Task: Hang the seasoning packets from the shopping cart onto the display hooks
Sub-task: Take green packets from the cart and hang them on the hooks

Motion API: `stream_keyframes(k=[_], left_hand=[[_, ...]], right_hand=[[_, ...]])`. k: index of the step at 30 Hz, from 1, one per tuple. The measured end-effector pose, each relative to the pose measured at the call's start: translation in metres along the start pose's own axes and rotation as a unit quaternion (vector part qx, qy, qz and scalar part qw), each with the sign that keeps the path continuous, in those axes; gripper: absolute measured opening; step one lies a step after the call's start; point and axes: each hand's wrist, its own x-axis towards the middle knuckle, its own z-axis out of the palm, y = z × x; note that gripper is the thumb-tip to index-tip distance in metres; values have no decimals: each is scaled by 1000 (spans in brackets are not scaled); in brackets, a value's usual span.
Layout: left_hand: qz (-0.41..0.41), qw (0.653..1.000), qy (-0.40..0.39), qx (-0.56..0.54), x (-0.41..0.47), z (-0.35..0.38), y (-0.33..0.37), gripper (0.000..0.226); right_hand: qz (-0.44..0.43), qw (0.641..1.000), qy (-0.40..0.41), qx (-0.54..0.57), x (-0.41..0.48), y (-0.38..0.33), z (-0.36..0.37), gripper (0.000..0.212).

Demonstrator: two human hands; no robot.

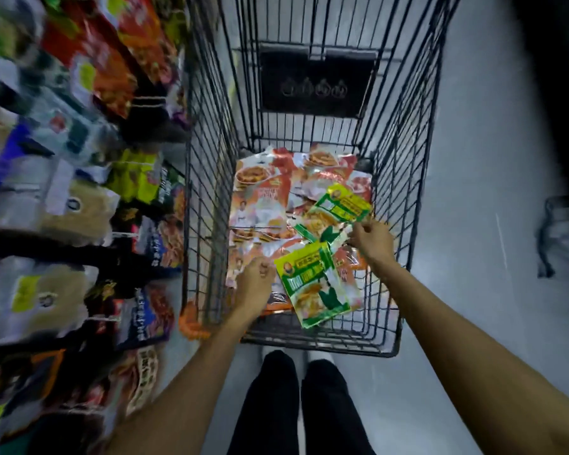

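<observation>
A black wire shopping cart [404, 178] stands in front of me with several seasoning packets on its bottom. Orange-red packets [260, 198] cover most of the basket floor. My left hand [255, 280] pinches the top edge of a green packet [316, 284] at the near end of the cart. My right hand [372, 241] pinches the corner of a second green packet [334, 211] lying farther in, towards the right wall. Both hands are inside the basket, fingers curled.
Along the left runs a display rack [79, 192] crowded with hanging packets, blurred by motion. A dark plastic flap [316, 82] closes the far end of the cart. Grey floor [480, 159] lies to the right, with a dark object [562, 234] at the edge. My legs stand behind the cart.
</observation>
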Motion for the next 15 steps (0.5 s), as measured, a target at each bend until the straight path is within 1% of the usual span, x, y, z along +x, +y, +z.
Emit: stream_keyframes(k=[3,5,7,9,11,12,14,15], left_hand=[[-97,993,-62,-11,22,30,-27,25],[-151,983,-98,-20,32,47,-41,28],[-176,978,-116,-5,40,62,-51,33],[-190,973,-132,-4,46,76,-53,47],[-196,972,-129,22,55,88,-51,70],[-203,971,-121,42,59,93,-49,77],[-218,967,-101,83,65,103,-47,83],[-222,966,-88,100,67,107,-46,80]], right_hand=[[36,999,4,-8,31,22,21,29],[64,998,10,6,50,32,32,32],[97,995,11,7,66,42,43,34],[125,992,15,17,78,50,53,39],[130,991,16,12,89,57,62,41],[134,991,16,-2,93,59,65,46],[144,989,31,-20,99,60,70,57],[151,988,37,-27,101,61,72,57]])
